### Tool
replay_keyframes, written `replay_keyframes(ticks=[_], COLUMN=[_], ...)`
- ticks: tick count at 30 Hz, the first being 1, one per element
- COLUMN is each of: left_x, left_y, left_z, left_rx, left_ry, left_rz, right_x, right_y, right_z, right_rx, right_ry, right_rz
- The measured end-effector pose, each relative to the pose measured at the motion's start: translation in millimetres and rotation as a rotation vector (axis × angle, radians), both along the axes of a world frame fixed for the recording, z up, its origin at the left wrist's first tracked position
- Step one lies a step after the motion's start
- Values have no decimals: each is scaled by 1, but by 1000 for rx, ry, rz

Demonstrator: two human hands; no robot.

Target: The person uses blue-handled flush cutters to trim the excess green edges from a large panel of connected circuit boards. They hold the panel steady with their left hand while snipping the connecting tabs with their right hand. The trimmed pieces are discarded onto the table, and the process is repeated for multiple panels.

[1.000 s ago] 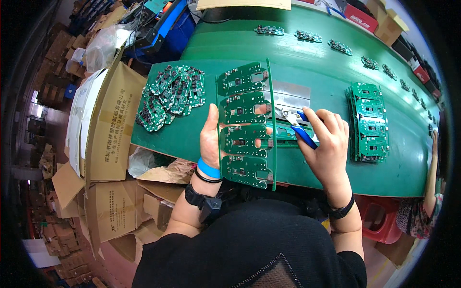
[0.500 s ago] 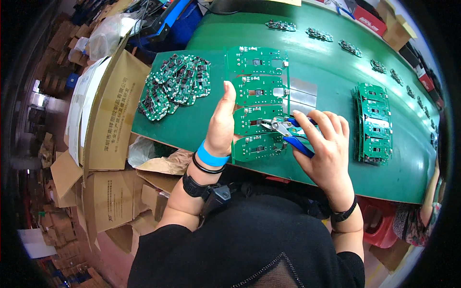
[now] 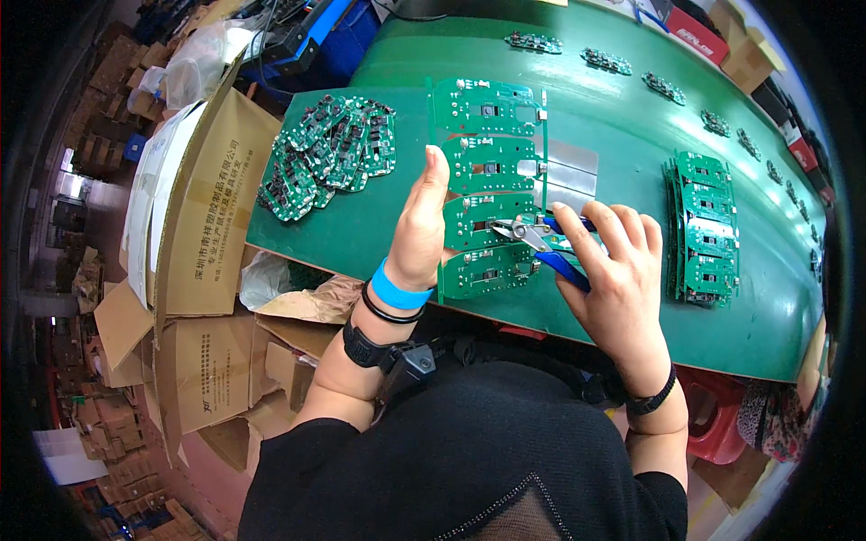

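A panel of several joined green circuit boards [image 3: 492,171] is held up over the workbench. My left hand [image 3: 420,221] grips it by its left edge, thumb pointing up; the other fingers are hidden behind the boards. In my right hand [image 3: 618,279] are blue-handled side cutters [image 3: 561,260], held from the right. Their metal jaws lie over the lower part of the panel, near the gap between the two lowest boards. Whether the blades touch the board, I cannot tell.
Loose small boards [image 3: 334,153] are heaped on the green bench [image 3: 622,144] at the left. A stack of board panels [image 3: 705,230] stands at the right. Assembled boards [image 3: 606,61] lie in a line along the far side. Metal plates [image 3: 570,176] lie behind my panel. Left is an open carton [image 3: 216,216].
The panel, my left hand and the cutters have shifted very slightly. The person's arm at the far right edge has mostly gone out of sight.
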State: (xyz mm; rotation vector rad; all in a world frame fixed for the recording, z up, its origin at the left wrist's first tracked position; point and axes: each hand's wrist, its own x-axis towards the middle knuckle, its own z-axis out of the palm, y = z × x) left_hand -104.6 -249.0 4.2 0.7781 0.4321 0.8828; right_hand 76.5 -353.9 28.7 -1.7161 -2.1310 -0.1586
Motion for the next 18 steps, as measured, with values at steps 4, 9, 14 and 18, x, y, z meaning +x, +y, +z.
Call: replay_keyframes(ticks=[4, 9, 14, 18], left_x=[-1, -3, -3, -19], left_y=[1, 2, 2, 8], left_z=[3, 2, 1, -10], left_rx=[-19, -28, -73, -164], left_ry=[23, 16, 2, 24], left_rz=[12, -12, 18, -49], right_x=[0, -1, 2, 10], right_y=[1, 3, 5, 5], right_z=[-3, -1, -14, -7], right_rx=[0, 46, 107, 189], right_ry=[18, 12, 69, 204], right_rz=[6, 14, 10, -37])
